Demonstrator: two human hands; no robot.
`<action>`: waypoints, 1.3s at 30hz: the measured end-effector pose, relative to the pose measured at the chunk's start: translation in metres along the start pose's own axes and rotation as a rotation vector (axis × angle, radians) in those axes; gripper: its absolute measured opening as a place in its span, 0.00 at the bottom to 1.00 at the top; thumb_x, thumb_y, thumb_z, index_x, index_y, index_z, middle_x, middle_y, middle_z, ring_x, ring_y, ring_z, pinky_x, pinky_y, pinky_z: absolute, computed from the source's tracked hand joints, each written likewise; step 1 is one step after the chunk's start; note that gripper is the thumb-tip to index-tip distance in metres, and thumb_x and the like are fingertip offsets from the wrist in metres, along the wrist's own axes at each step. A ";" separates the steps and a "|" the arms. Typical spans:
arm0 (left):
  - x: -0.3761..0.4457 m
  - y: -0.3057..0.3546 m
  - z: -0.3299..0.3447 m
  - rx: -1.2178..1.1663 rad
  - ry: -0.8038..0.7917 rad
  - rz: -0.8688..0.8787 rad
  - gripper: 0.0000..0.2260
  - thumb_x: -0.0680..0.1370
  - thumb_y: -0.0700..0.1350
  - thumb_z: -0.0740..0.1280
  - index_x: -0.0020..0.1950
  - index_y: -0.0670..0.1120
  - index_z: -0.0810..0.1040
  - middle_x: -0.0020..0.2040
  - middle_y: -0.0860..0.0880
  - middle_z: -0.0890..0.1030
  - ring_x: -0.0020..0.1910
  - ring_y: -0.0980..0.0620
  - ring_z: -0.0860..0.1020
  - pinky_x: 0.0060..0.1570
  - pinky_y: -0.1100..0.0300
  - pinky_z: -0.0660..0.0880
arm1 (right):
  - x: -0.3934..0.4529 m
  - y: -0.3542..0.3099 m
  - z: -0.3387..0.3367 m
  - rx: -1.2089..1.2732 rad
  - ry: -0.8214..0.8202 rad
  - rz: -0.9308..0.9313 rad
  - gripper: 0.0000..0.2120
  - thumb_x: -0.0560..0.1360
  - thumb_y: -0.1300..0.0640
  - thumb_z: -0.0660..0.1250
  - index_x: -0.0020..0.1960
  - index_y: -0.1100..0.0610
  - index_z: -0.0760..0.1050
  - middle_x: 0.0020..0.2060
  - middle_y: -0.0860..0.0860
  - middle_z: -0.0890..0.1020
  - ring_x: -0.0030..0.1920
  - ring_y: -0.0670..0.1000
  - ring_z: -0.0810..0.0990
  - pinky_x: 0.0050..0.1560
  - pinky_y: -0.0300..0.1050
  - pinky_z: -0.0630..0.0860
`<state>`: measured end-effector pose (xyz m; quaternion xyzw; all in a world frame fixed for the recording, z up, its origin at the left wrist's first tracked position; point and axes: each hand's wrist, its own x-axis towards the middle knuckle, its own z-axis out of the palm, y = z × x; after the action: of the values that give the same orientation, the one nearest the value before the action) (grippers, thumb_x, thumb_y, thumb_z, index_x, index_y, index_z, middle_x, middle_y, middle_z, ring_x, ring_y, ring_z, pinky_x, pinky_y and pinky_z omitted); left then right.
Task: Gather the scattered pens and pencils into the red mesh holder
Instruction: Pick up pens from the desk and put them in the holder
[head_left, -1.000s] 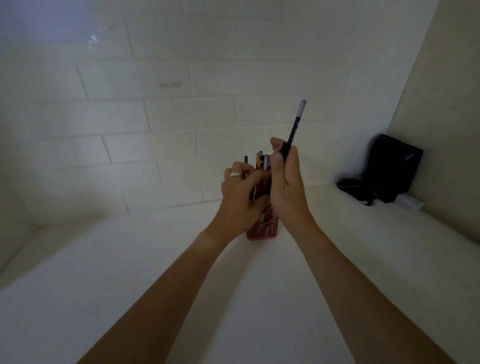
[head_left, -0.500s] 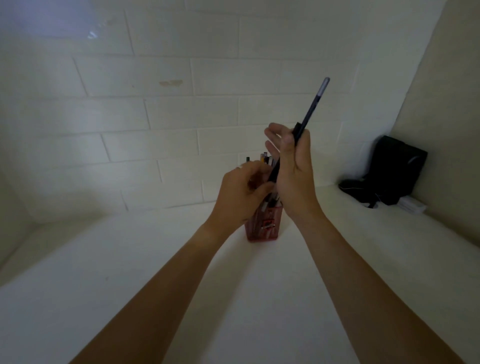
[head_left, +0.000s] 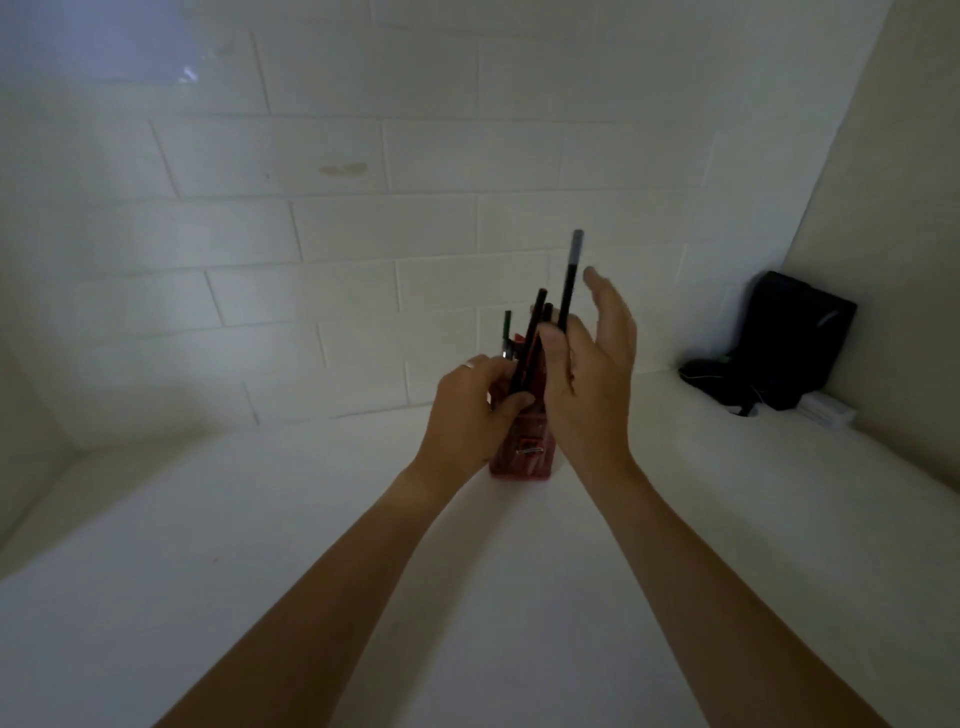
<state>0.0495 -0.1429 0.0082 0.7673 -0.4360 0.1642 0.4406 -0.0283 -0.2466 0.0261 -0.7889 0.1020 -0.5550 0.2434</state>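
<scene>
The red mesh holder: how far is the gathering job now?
Done: several pens stand in the red mesh holder. In hand: the right hand pinches a long dark pencil upright above it; the left hand grips other dark pens at the rim. Left: lowering these in. No loose pens show on the white counter.

The mesh holder (head_left: 522, 457) stands on the counter (head_left: 467, 597), near the tiled wall (head_left: 363, 234) behind it; pens (head_left: 530, 343) stand inside it; a bag (head_left: 789, 338) sits well right of it, in the corner
</scene>
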 end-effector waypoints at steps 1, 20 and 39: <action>-0.001 -0.003 0.001 0.002 0.012 -0.004 0.05 0.73 0.42 0.74 0.47 0.45 0.82 0.39 0.50 0.78 0.39 0.51 0.75 0.40 0.59 0.71 | 0.000 0.000 -0.001 -0.036 0.025 -0.007 0.15 0.84 0.54 0.59 0.62 0.59 0.81 0.73 0.56 0.70 0.73 0.56 0.66 0.74 0.48 0.63; -0.008 -0.010 0.020 -0.178 0.138 -0.099 0.26 0.69 0.42 0.72 0.62 0.39 0.66 0.58 0.46 0.66 0.57 0.45 0.70 0.57 0.55 0.73 | -0.020 0.010 -0.021 0.117 0.083 0.110 0.06 0.83 0.56 0.62 0.51 0.59 0.71 0.38 0.51 0.81 0.35 0.47 0.82 0.36 0.38 0.77; 0.015 -0.006 0.029 -0.295 -0.250 -0.348 0.62 0.51 0.67 0.77 0.74 0.62 0.40 0.64 0.51 0.77 0.63 0.48 0.78 0.69 0.43 0.70 | 0.011 0.001 -0.015 0.010 -0.157 0.124 0.22 0.86 0.53 0.53 0.79 0.55 0.63 0.78 0.48 0.66 0.75 0.45 0.67 0.75 0.39 0.64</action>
<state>0.0595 -0.1734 -0.0016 0.7725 -0.3678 -0.0754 0.5121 -0.0379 -0.2562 0.0380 -0.8209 0.1283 -0.4759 0.2884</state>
